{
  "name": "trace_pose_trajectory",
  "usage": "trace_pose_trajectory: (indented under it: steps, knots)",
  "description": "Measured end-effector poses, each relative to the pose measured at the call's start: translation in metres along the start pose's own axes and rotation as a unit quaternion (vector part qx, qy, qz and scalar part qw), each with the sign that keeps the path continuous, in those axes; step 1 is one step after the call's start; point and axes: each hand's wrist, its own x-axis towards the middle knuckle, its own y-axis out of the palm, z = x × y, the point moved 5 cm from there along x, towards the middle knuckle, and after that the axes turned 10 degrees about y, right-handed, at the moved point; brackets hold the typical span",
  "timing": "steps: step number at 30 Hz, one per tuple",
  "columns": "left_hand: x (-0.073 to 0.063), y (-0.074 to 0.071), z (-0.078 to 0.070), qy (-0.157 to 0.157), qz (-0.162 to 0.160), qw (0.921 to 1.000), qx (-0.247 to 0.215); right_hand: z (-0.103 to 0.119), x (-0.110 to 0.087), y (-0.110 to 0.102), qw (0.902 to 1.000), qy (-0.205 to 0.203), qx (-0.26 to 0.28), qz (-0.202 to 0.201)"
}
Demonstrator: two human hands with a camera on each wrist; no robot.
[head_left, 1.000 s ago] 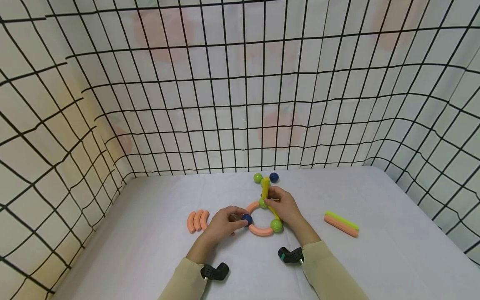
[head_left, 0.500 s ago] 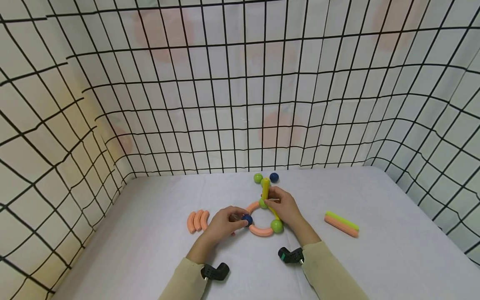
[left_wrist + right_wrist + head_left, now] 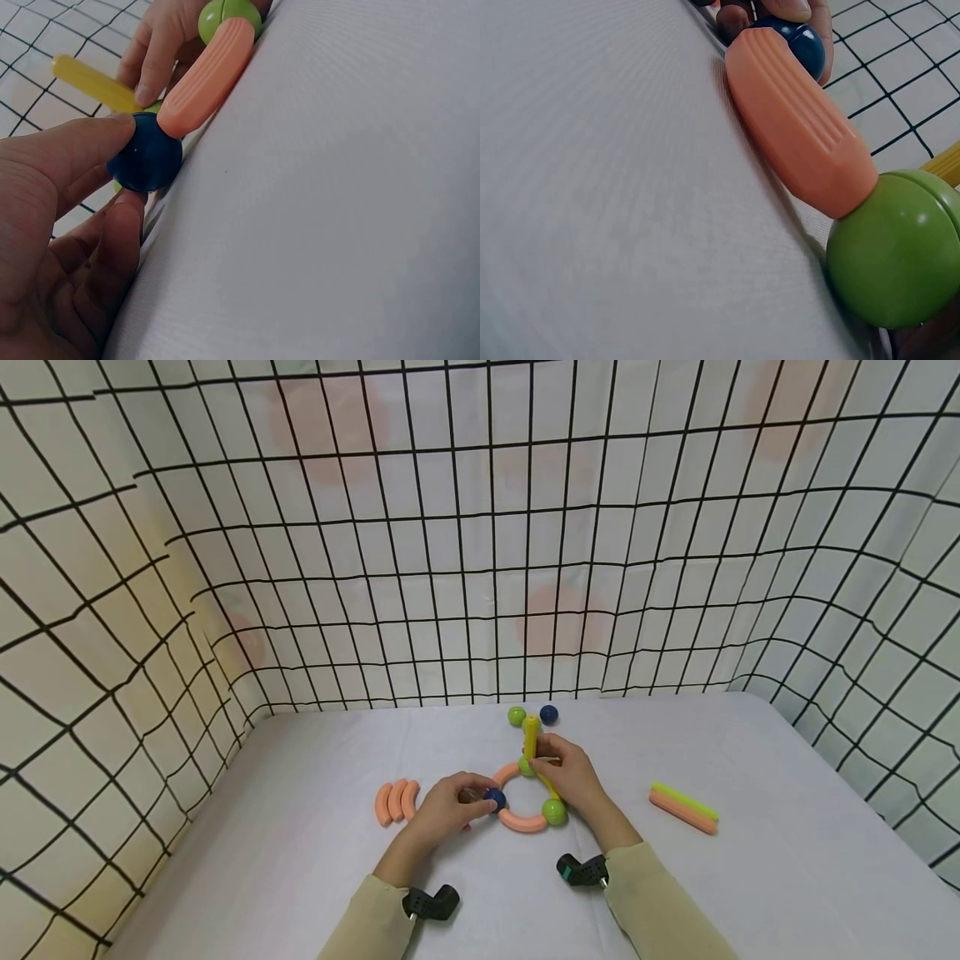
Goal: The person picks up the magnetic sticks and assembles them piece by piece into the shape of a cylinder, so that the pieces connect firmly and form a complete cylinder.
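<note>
A ring of magnetic building pieces lies on the white cloth. My left hand pinches its dark blue ball between thumb and fingers. From that ball an orange curved rod runs to a green ball at the near right. Another orange curved rod leads to the far green ball, on which a yellow rod stands upright. My right hand grips this far ball close to the rod's foot; its fingers are partly hidden. A yellow curved rod closes the ring's right side.
Orange curved rods lie side by side on the left. On the right are a straight yellow-green rod and a straight orange rod. Loose green and blue balls sit behind the ring. Black-grid cloth walls surround the table.
</note>
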Motion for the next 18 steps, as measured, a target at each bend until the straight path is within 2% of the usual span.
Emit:
trace_pose_trajectory:
  steps: [18]
  knots:
    - [0.0001, -0.0005, 0.0007, -0.002, 0.000, 1.0000, 0.000, -0.0010, 0.0024, 0.0018, 0.9999, -0.006, -0.012, 0.006]
